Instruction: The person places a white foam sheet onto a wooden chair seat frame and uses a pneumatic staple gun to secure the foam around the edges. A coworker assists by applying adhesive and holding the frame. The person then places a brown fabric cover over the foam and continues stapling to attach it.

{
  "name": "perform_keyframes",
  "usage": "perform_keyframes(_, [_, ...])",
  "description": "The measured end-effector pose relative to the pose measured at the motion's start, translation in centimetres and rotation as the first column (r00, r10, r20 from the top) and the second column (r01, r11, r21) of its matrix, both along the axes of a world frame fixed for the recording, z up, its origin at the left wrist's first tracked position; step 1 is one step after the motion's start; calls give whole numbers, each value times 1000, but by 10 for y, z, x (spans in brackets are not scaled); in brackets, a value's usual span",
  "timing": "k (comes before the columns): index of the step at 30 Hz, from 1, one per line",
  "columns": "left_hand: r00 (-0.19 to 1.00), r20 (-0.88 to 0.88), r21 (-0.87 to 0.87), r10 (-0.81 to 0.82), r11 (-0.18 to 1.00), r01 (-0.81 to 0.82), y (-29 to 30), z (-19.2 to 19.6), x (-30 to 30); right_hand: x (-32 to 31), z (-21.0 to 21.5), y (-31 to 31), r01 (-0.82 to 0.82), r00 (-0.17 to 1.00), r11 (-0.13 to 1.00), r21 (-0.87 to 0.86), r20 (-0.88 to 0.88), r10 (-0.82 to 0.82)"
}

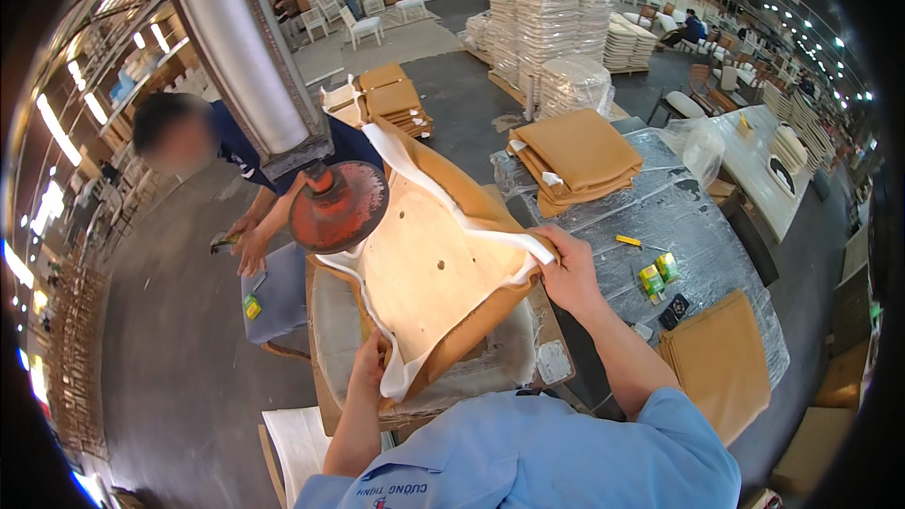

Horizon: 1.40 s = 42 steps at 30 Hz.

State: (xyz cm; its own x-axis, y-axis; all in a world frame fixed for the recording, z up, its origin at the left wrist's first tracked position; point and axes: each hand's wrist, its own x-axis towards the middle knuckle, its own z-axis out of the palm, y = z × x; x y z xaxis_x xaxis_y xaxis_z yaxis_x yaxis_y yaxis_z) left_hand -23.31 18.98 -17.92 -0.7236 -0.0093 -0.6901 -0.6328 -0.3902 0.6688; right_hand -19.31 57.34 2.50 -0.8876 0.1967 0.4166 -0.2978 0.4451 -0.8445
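Head view, centre, over pale padded work stand [335, 330]: seat panel, pale plywood, few holes [434, 236], bare face up, inside tan leather-like cover [476, 332] edged with white padding [396, 379]. Right hand [568, 269] grips right corner of cover and padding; left hand [368, 358] grasps near-left edge. Red round metal disc [339, 212] overhangs far-left side; contact unclear. Stage, judged: cover drawn up round sides; edges loose, folding-over and fastening apparently left.

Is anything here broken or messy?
The red disc above the work looks scuffed, its paint patchy. White padding bunches unevenly around the wooden board. Nothing looks plainly broken.
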Motion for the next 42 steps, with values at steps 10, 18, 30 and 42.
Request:
perform_keyframes(10, [994, -104, -90, 17, 996, -26, 73, 1, 11, -75, -45, 59, 304, 952, 941, -152, 97, -292])
perform_keyframes(18, [960, -277, -60, 50, 996, -69, 56, 12, 28, -55, -122, 98, 433, 877, 896, -95, 276, -394])
perform_keyframes(30, [587, -457, -889, -668, 367, -274, 36, 53, 53, 19, -135, 36, 465, 835, 878, -111, 383, -394])
perform_keyframes(42, [-280, -304, -943, -911, 244, 228, 218, 23, 125, 241, -230, 97, 690, 544, 723, 32, 635, -548])
